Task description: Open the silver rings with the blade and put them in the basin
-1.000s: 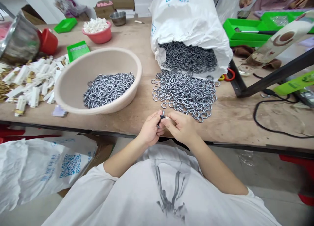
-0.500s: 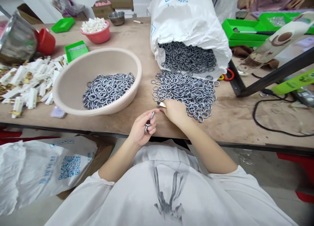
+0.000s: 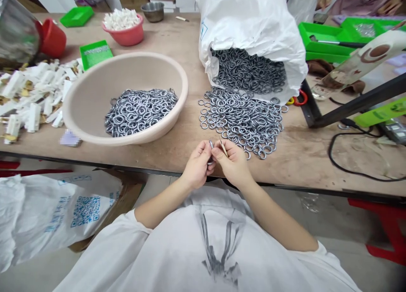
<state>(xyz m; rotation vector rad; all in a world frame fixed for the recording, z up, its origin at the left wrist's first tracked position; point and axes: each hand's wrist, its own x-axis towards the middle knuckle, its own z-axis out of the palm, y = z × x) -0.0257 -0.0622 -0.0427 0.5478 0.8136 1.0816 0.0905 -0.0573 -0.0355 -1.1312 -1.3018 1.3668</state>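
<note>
Just in front of my body, at the table's near edge, my two hands meet with their fingertips close together. My left hand (image 3: 197,167) is closed on dark grey rings (image 3: 210,161), partly hidden by the fingers. Pinched in my right hand (image 3: 235,163) is a slim pale-handled tool (image 3: 223,148) with a thin dark end; its exact kind is unclear. Right behind my hands lies a loose pile of grey rings (image 3: 244,118). It spills from the mouth of a white sack (image 3: 250,23). To the left stands a beige basin (image 3: 85,89) with more grey rings (image 3: 142,112) in it.
White plastic pieces (image 3: 41,86) are heaped at far left, near a red cup (image 3: 53,38). A red bowl (image 3: 128,36) and green trays (image 3: 95,55) stand behind. On the right are a black metal bar (image 3: 358,99), a cable (image 3: 331,156) and red-handled scissors (image 3: 301,98). Another person's hands (image 3: 391,6) show top right.
My right hand has moved from the edge of the ring pile toward my left hand, bringing the pale-handled tool along. My left hand has shifted slightly right. The view has shifted a little.
</note>
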